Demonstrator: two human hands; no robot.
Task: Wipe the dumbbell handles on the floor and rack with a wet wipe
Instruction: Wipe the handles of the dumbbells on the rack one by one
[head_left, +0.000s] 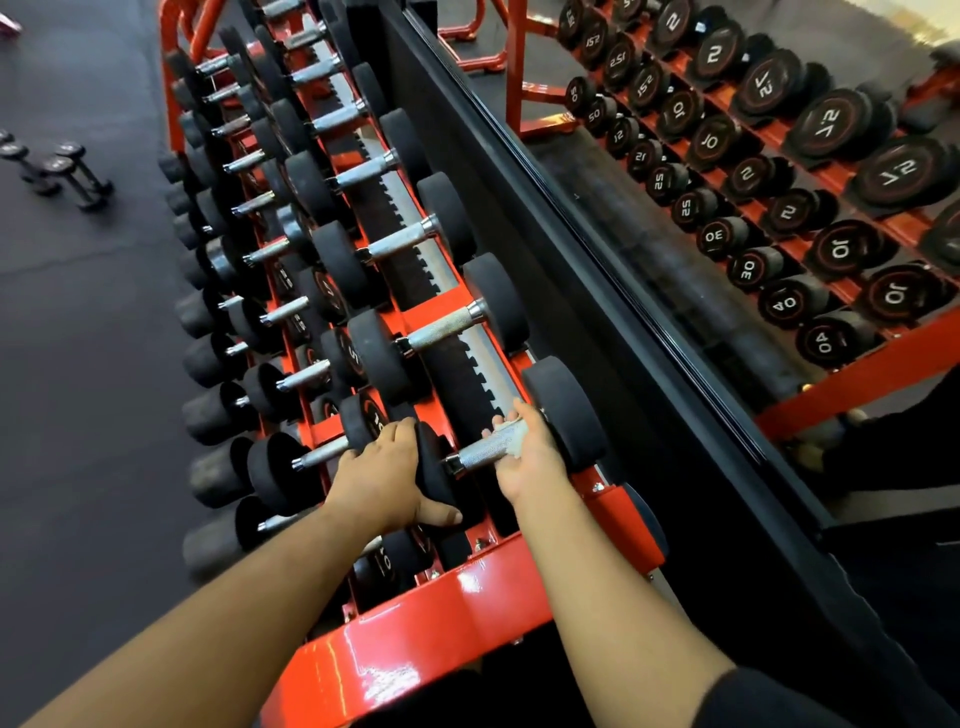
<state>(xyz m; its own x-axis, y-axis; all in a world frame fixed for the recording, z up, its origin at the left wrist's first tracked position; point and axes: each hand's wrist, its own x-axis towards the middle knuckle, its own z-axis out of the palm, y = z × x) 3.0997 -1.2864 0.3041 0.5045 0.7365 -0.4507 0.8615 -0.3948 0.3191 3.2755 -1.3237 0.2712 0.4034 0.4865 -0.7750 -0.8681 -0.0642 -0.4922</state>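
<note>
R hand (524, 457) wiping nearest top-row dumbbell handle (480, 452) on red rack (441, 618).
R fingers curled round handle w/ white wet wipe (511, 436) pinched against the metal, by the right-end head. L hand (387, 478) grips that dumbbell's left head (434, 470), thumb curled under. More dumbbells (62, 171) on floor, far left. Mirror (727, 208) right of rack.
</note>
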